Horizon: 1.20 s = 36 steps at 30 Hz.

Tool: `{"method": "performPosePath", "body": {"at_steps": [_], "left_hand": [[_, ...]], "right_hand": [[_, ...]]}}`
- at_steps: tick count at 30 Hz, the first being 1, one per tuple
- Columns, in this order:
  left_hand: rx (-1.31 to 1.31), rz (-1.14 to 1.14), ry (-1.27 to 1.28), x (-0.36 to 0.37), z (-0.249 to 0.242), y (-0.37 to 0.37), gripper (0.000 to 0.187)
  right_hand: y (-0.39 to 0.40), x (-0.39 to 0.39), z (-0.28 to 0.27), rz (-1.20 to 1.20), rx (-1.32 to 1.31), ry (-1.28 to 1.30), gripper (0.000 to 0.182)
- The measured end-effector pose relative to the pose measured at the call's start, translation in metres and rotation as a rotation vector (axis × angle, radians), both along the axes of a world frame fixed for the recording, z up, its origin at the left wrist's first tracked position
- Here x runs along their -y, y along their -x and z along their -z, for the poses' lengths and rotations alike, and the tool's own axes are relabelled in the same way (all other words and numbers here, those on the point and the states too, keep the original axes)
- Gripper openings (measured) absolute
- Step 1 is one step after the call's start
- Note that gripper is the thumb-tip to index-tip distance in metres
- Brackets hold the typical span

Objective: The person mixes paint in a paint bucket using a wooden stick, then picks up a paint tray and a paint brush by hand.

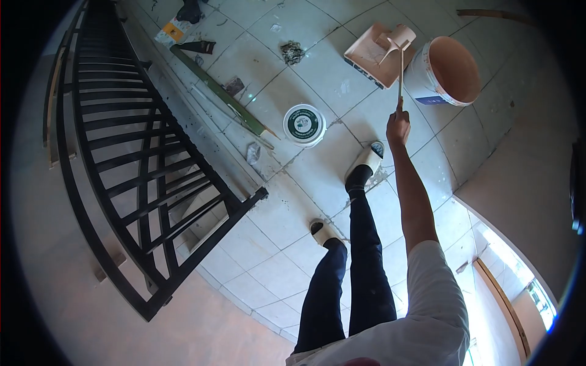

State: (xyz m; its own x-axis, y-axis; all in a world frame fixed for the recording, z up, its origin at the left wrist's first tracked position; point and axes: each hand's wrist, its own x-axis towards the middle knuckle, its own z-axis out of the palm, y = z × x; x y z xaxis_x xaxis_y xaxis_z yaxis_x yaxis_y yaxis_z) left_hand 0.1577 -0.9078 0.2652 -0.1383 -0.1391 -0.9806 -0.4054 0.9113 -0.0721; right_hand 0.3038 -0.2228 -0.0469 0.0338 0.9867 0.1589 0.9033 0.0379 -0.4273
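Pole (401,76), slim, gripped in right hand (398,127), roller (401,36) at smeared tray (368,53), round bucket (453,70) beside, left hand unseen

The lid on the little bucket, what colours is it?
The lid is dark green with a white edge; head view shows it best.

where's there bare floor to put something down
Mostly bare tiles lie between the lidded tub and paint tray, and between the railing's near end and the left slipper. It's crowded along the green strip with its scraps, and where tray and open bucket sit side by side.
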Motion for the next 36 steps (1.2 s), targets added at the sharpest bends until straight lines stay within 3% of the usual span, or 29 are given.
{"method": "performPosePath", "body": {"at_steps": [18,25,26,28,30,31,33,34,36], "left_hand": [[0.033,-0.146,0.06,0.034,-0.008,0.001,0.064],[0.113,-0.404,0.111,0.024,-0.02,0.013,0.065],[0.116,-0.344,0.078,0.001,-0.018,0.019,0.066],[0.082,0.18,-0.15,-0.088,-0.021,0.03,0.077],[0.06,0.498,-0.335,-0.124,0.003,0.03,0.084],[0.064,0.503,-0.328,-0.131,0.013,0.025,0.084],[0.029,0.835,-0.297,-0.149,0.029,0.014,0.096],[0.037,0.839,-0.294,-0.164,0.027,0.01,0.096],[0.012,1.149,-0.082,-0.193,0.018,0.003,0.108]], "right_hand": [[0.012,0.001,-0.067,0.037,-0.143,-0.271,0.067],[0.012,-0.014,-0.103,0.014,-0.158,-0.327,0.066],[0.012,-0.016,-0.109,0.016,-0.157,-0.331,0.066],[0.015,-0.021,-0.12,0.006,-0.177,-0.335,0.065],[0.015,-0.028,-0.127,-0.004,-0.188,-0.366,0.065],[0.015,-0.03,-0.129,-0.017,-0.202,-0.396,0.065],[0.013,-0.033,-0.129,-0.012,-0.206,-0.377,0.064],[0.01,-0.035,-0.129,-0.011,-0.21,-0.363,0.064],[0.003,-0.038,-0.126,-0.023,-0.193,-0.35,0.063]]}}
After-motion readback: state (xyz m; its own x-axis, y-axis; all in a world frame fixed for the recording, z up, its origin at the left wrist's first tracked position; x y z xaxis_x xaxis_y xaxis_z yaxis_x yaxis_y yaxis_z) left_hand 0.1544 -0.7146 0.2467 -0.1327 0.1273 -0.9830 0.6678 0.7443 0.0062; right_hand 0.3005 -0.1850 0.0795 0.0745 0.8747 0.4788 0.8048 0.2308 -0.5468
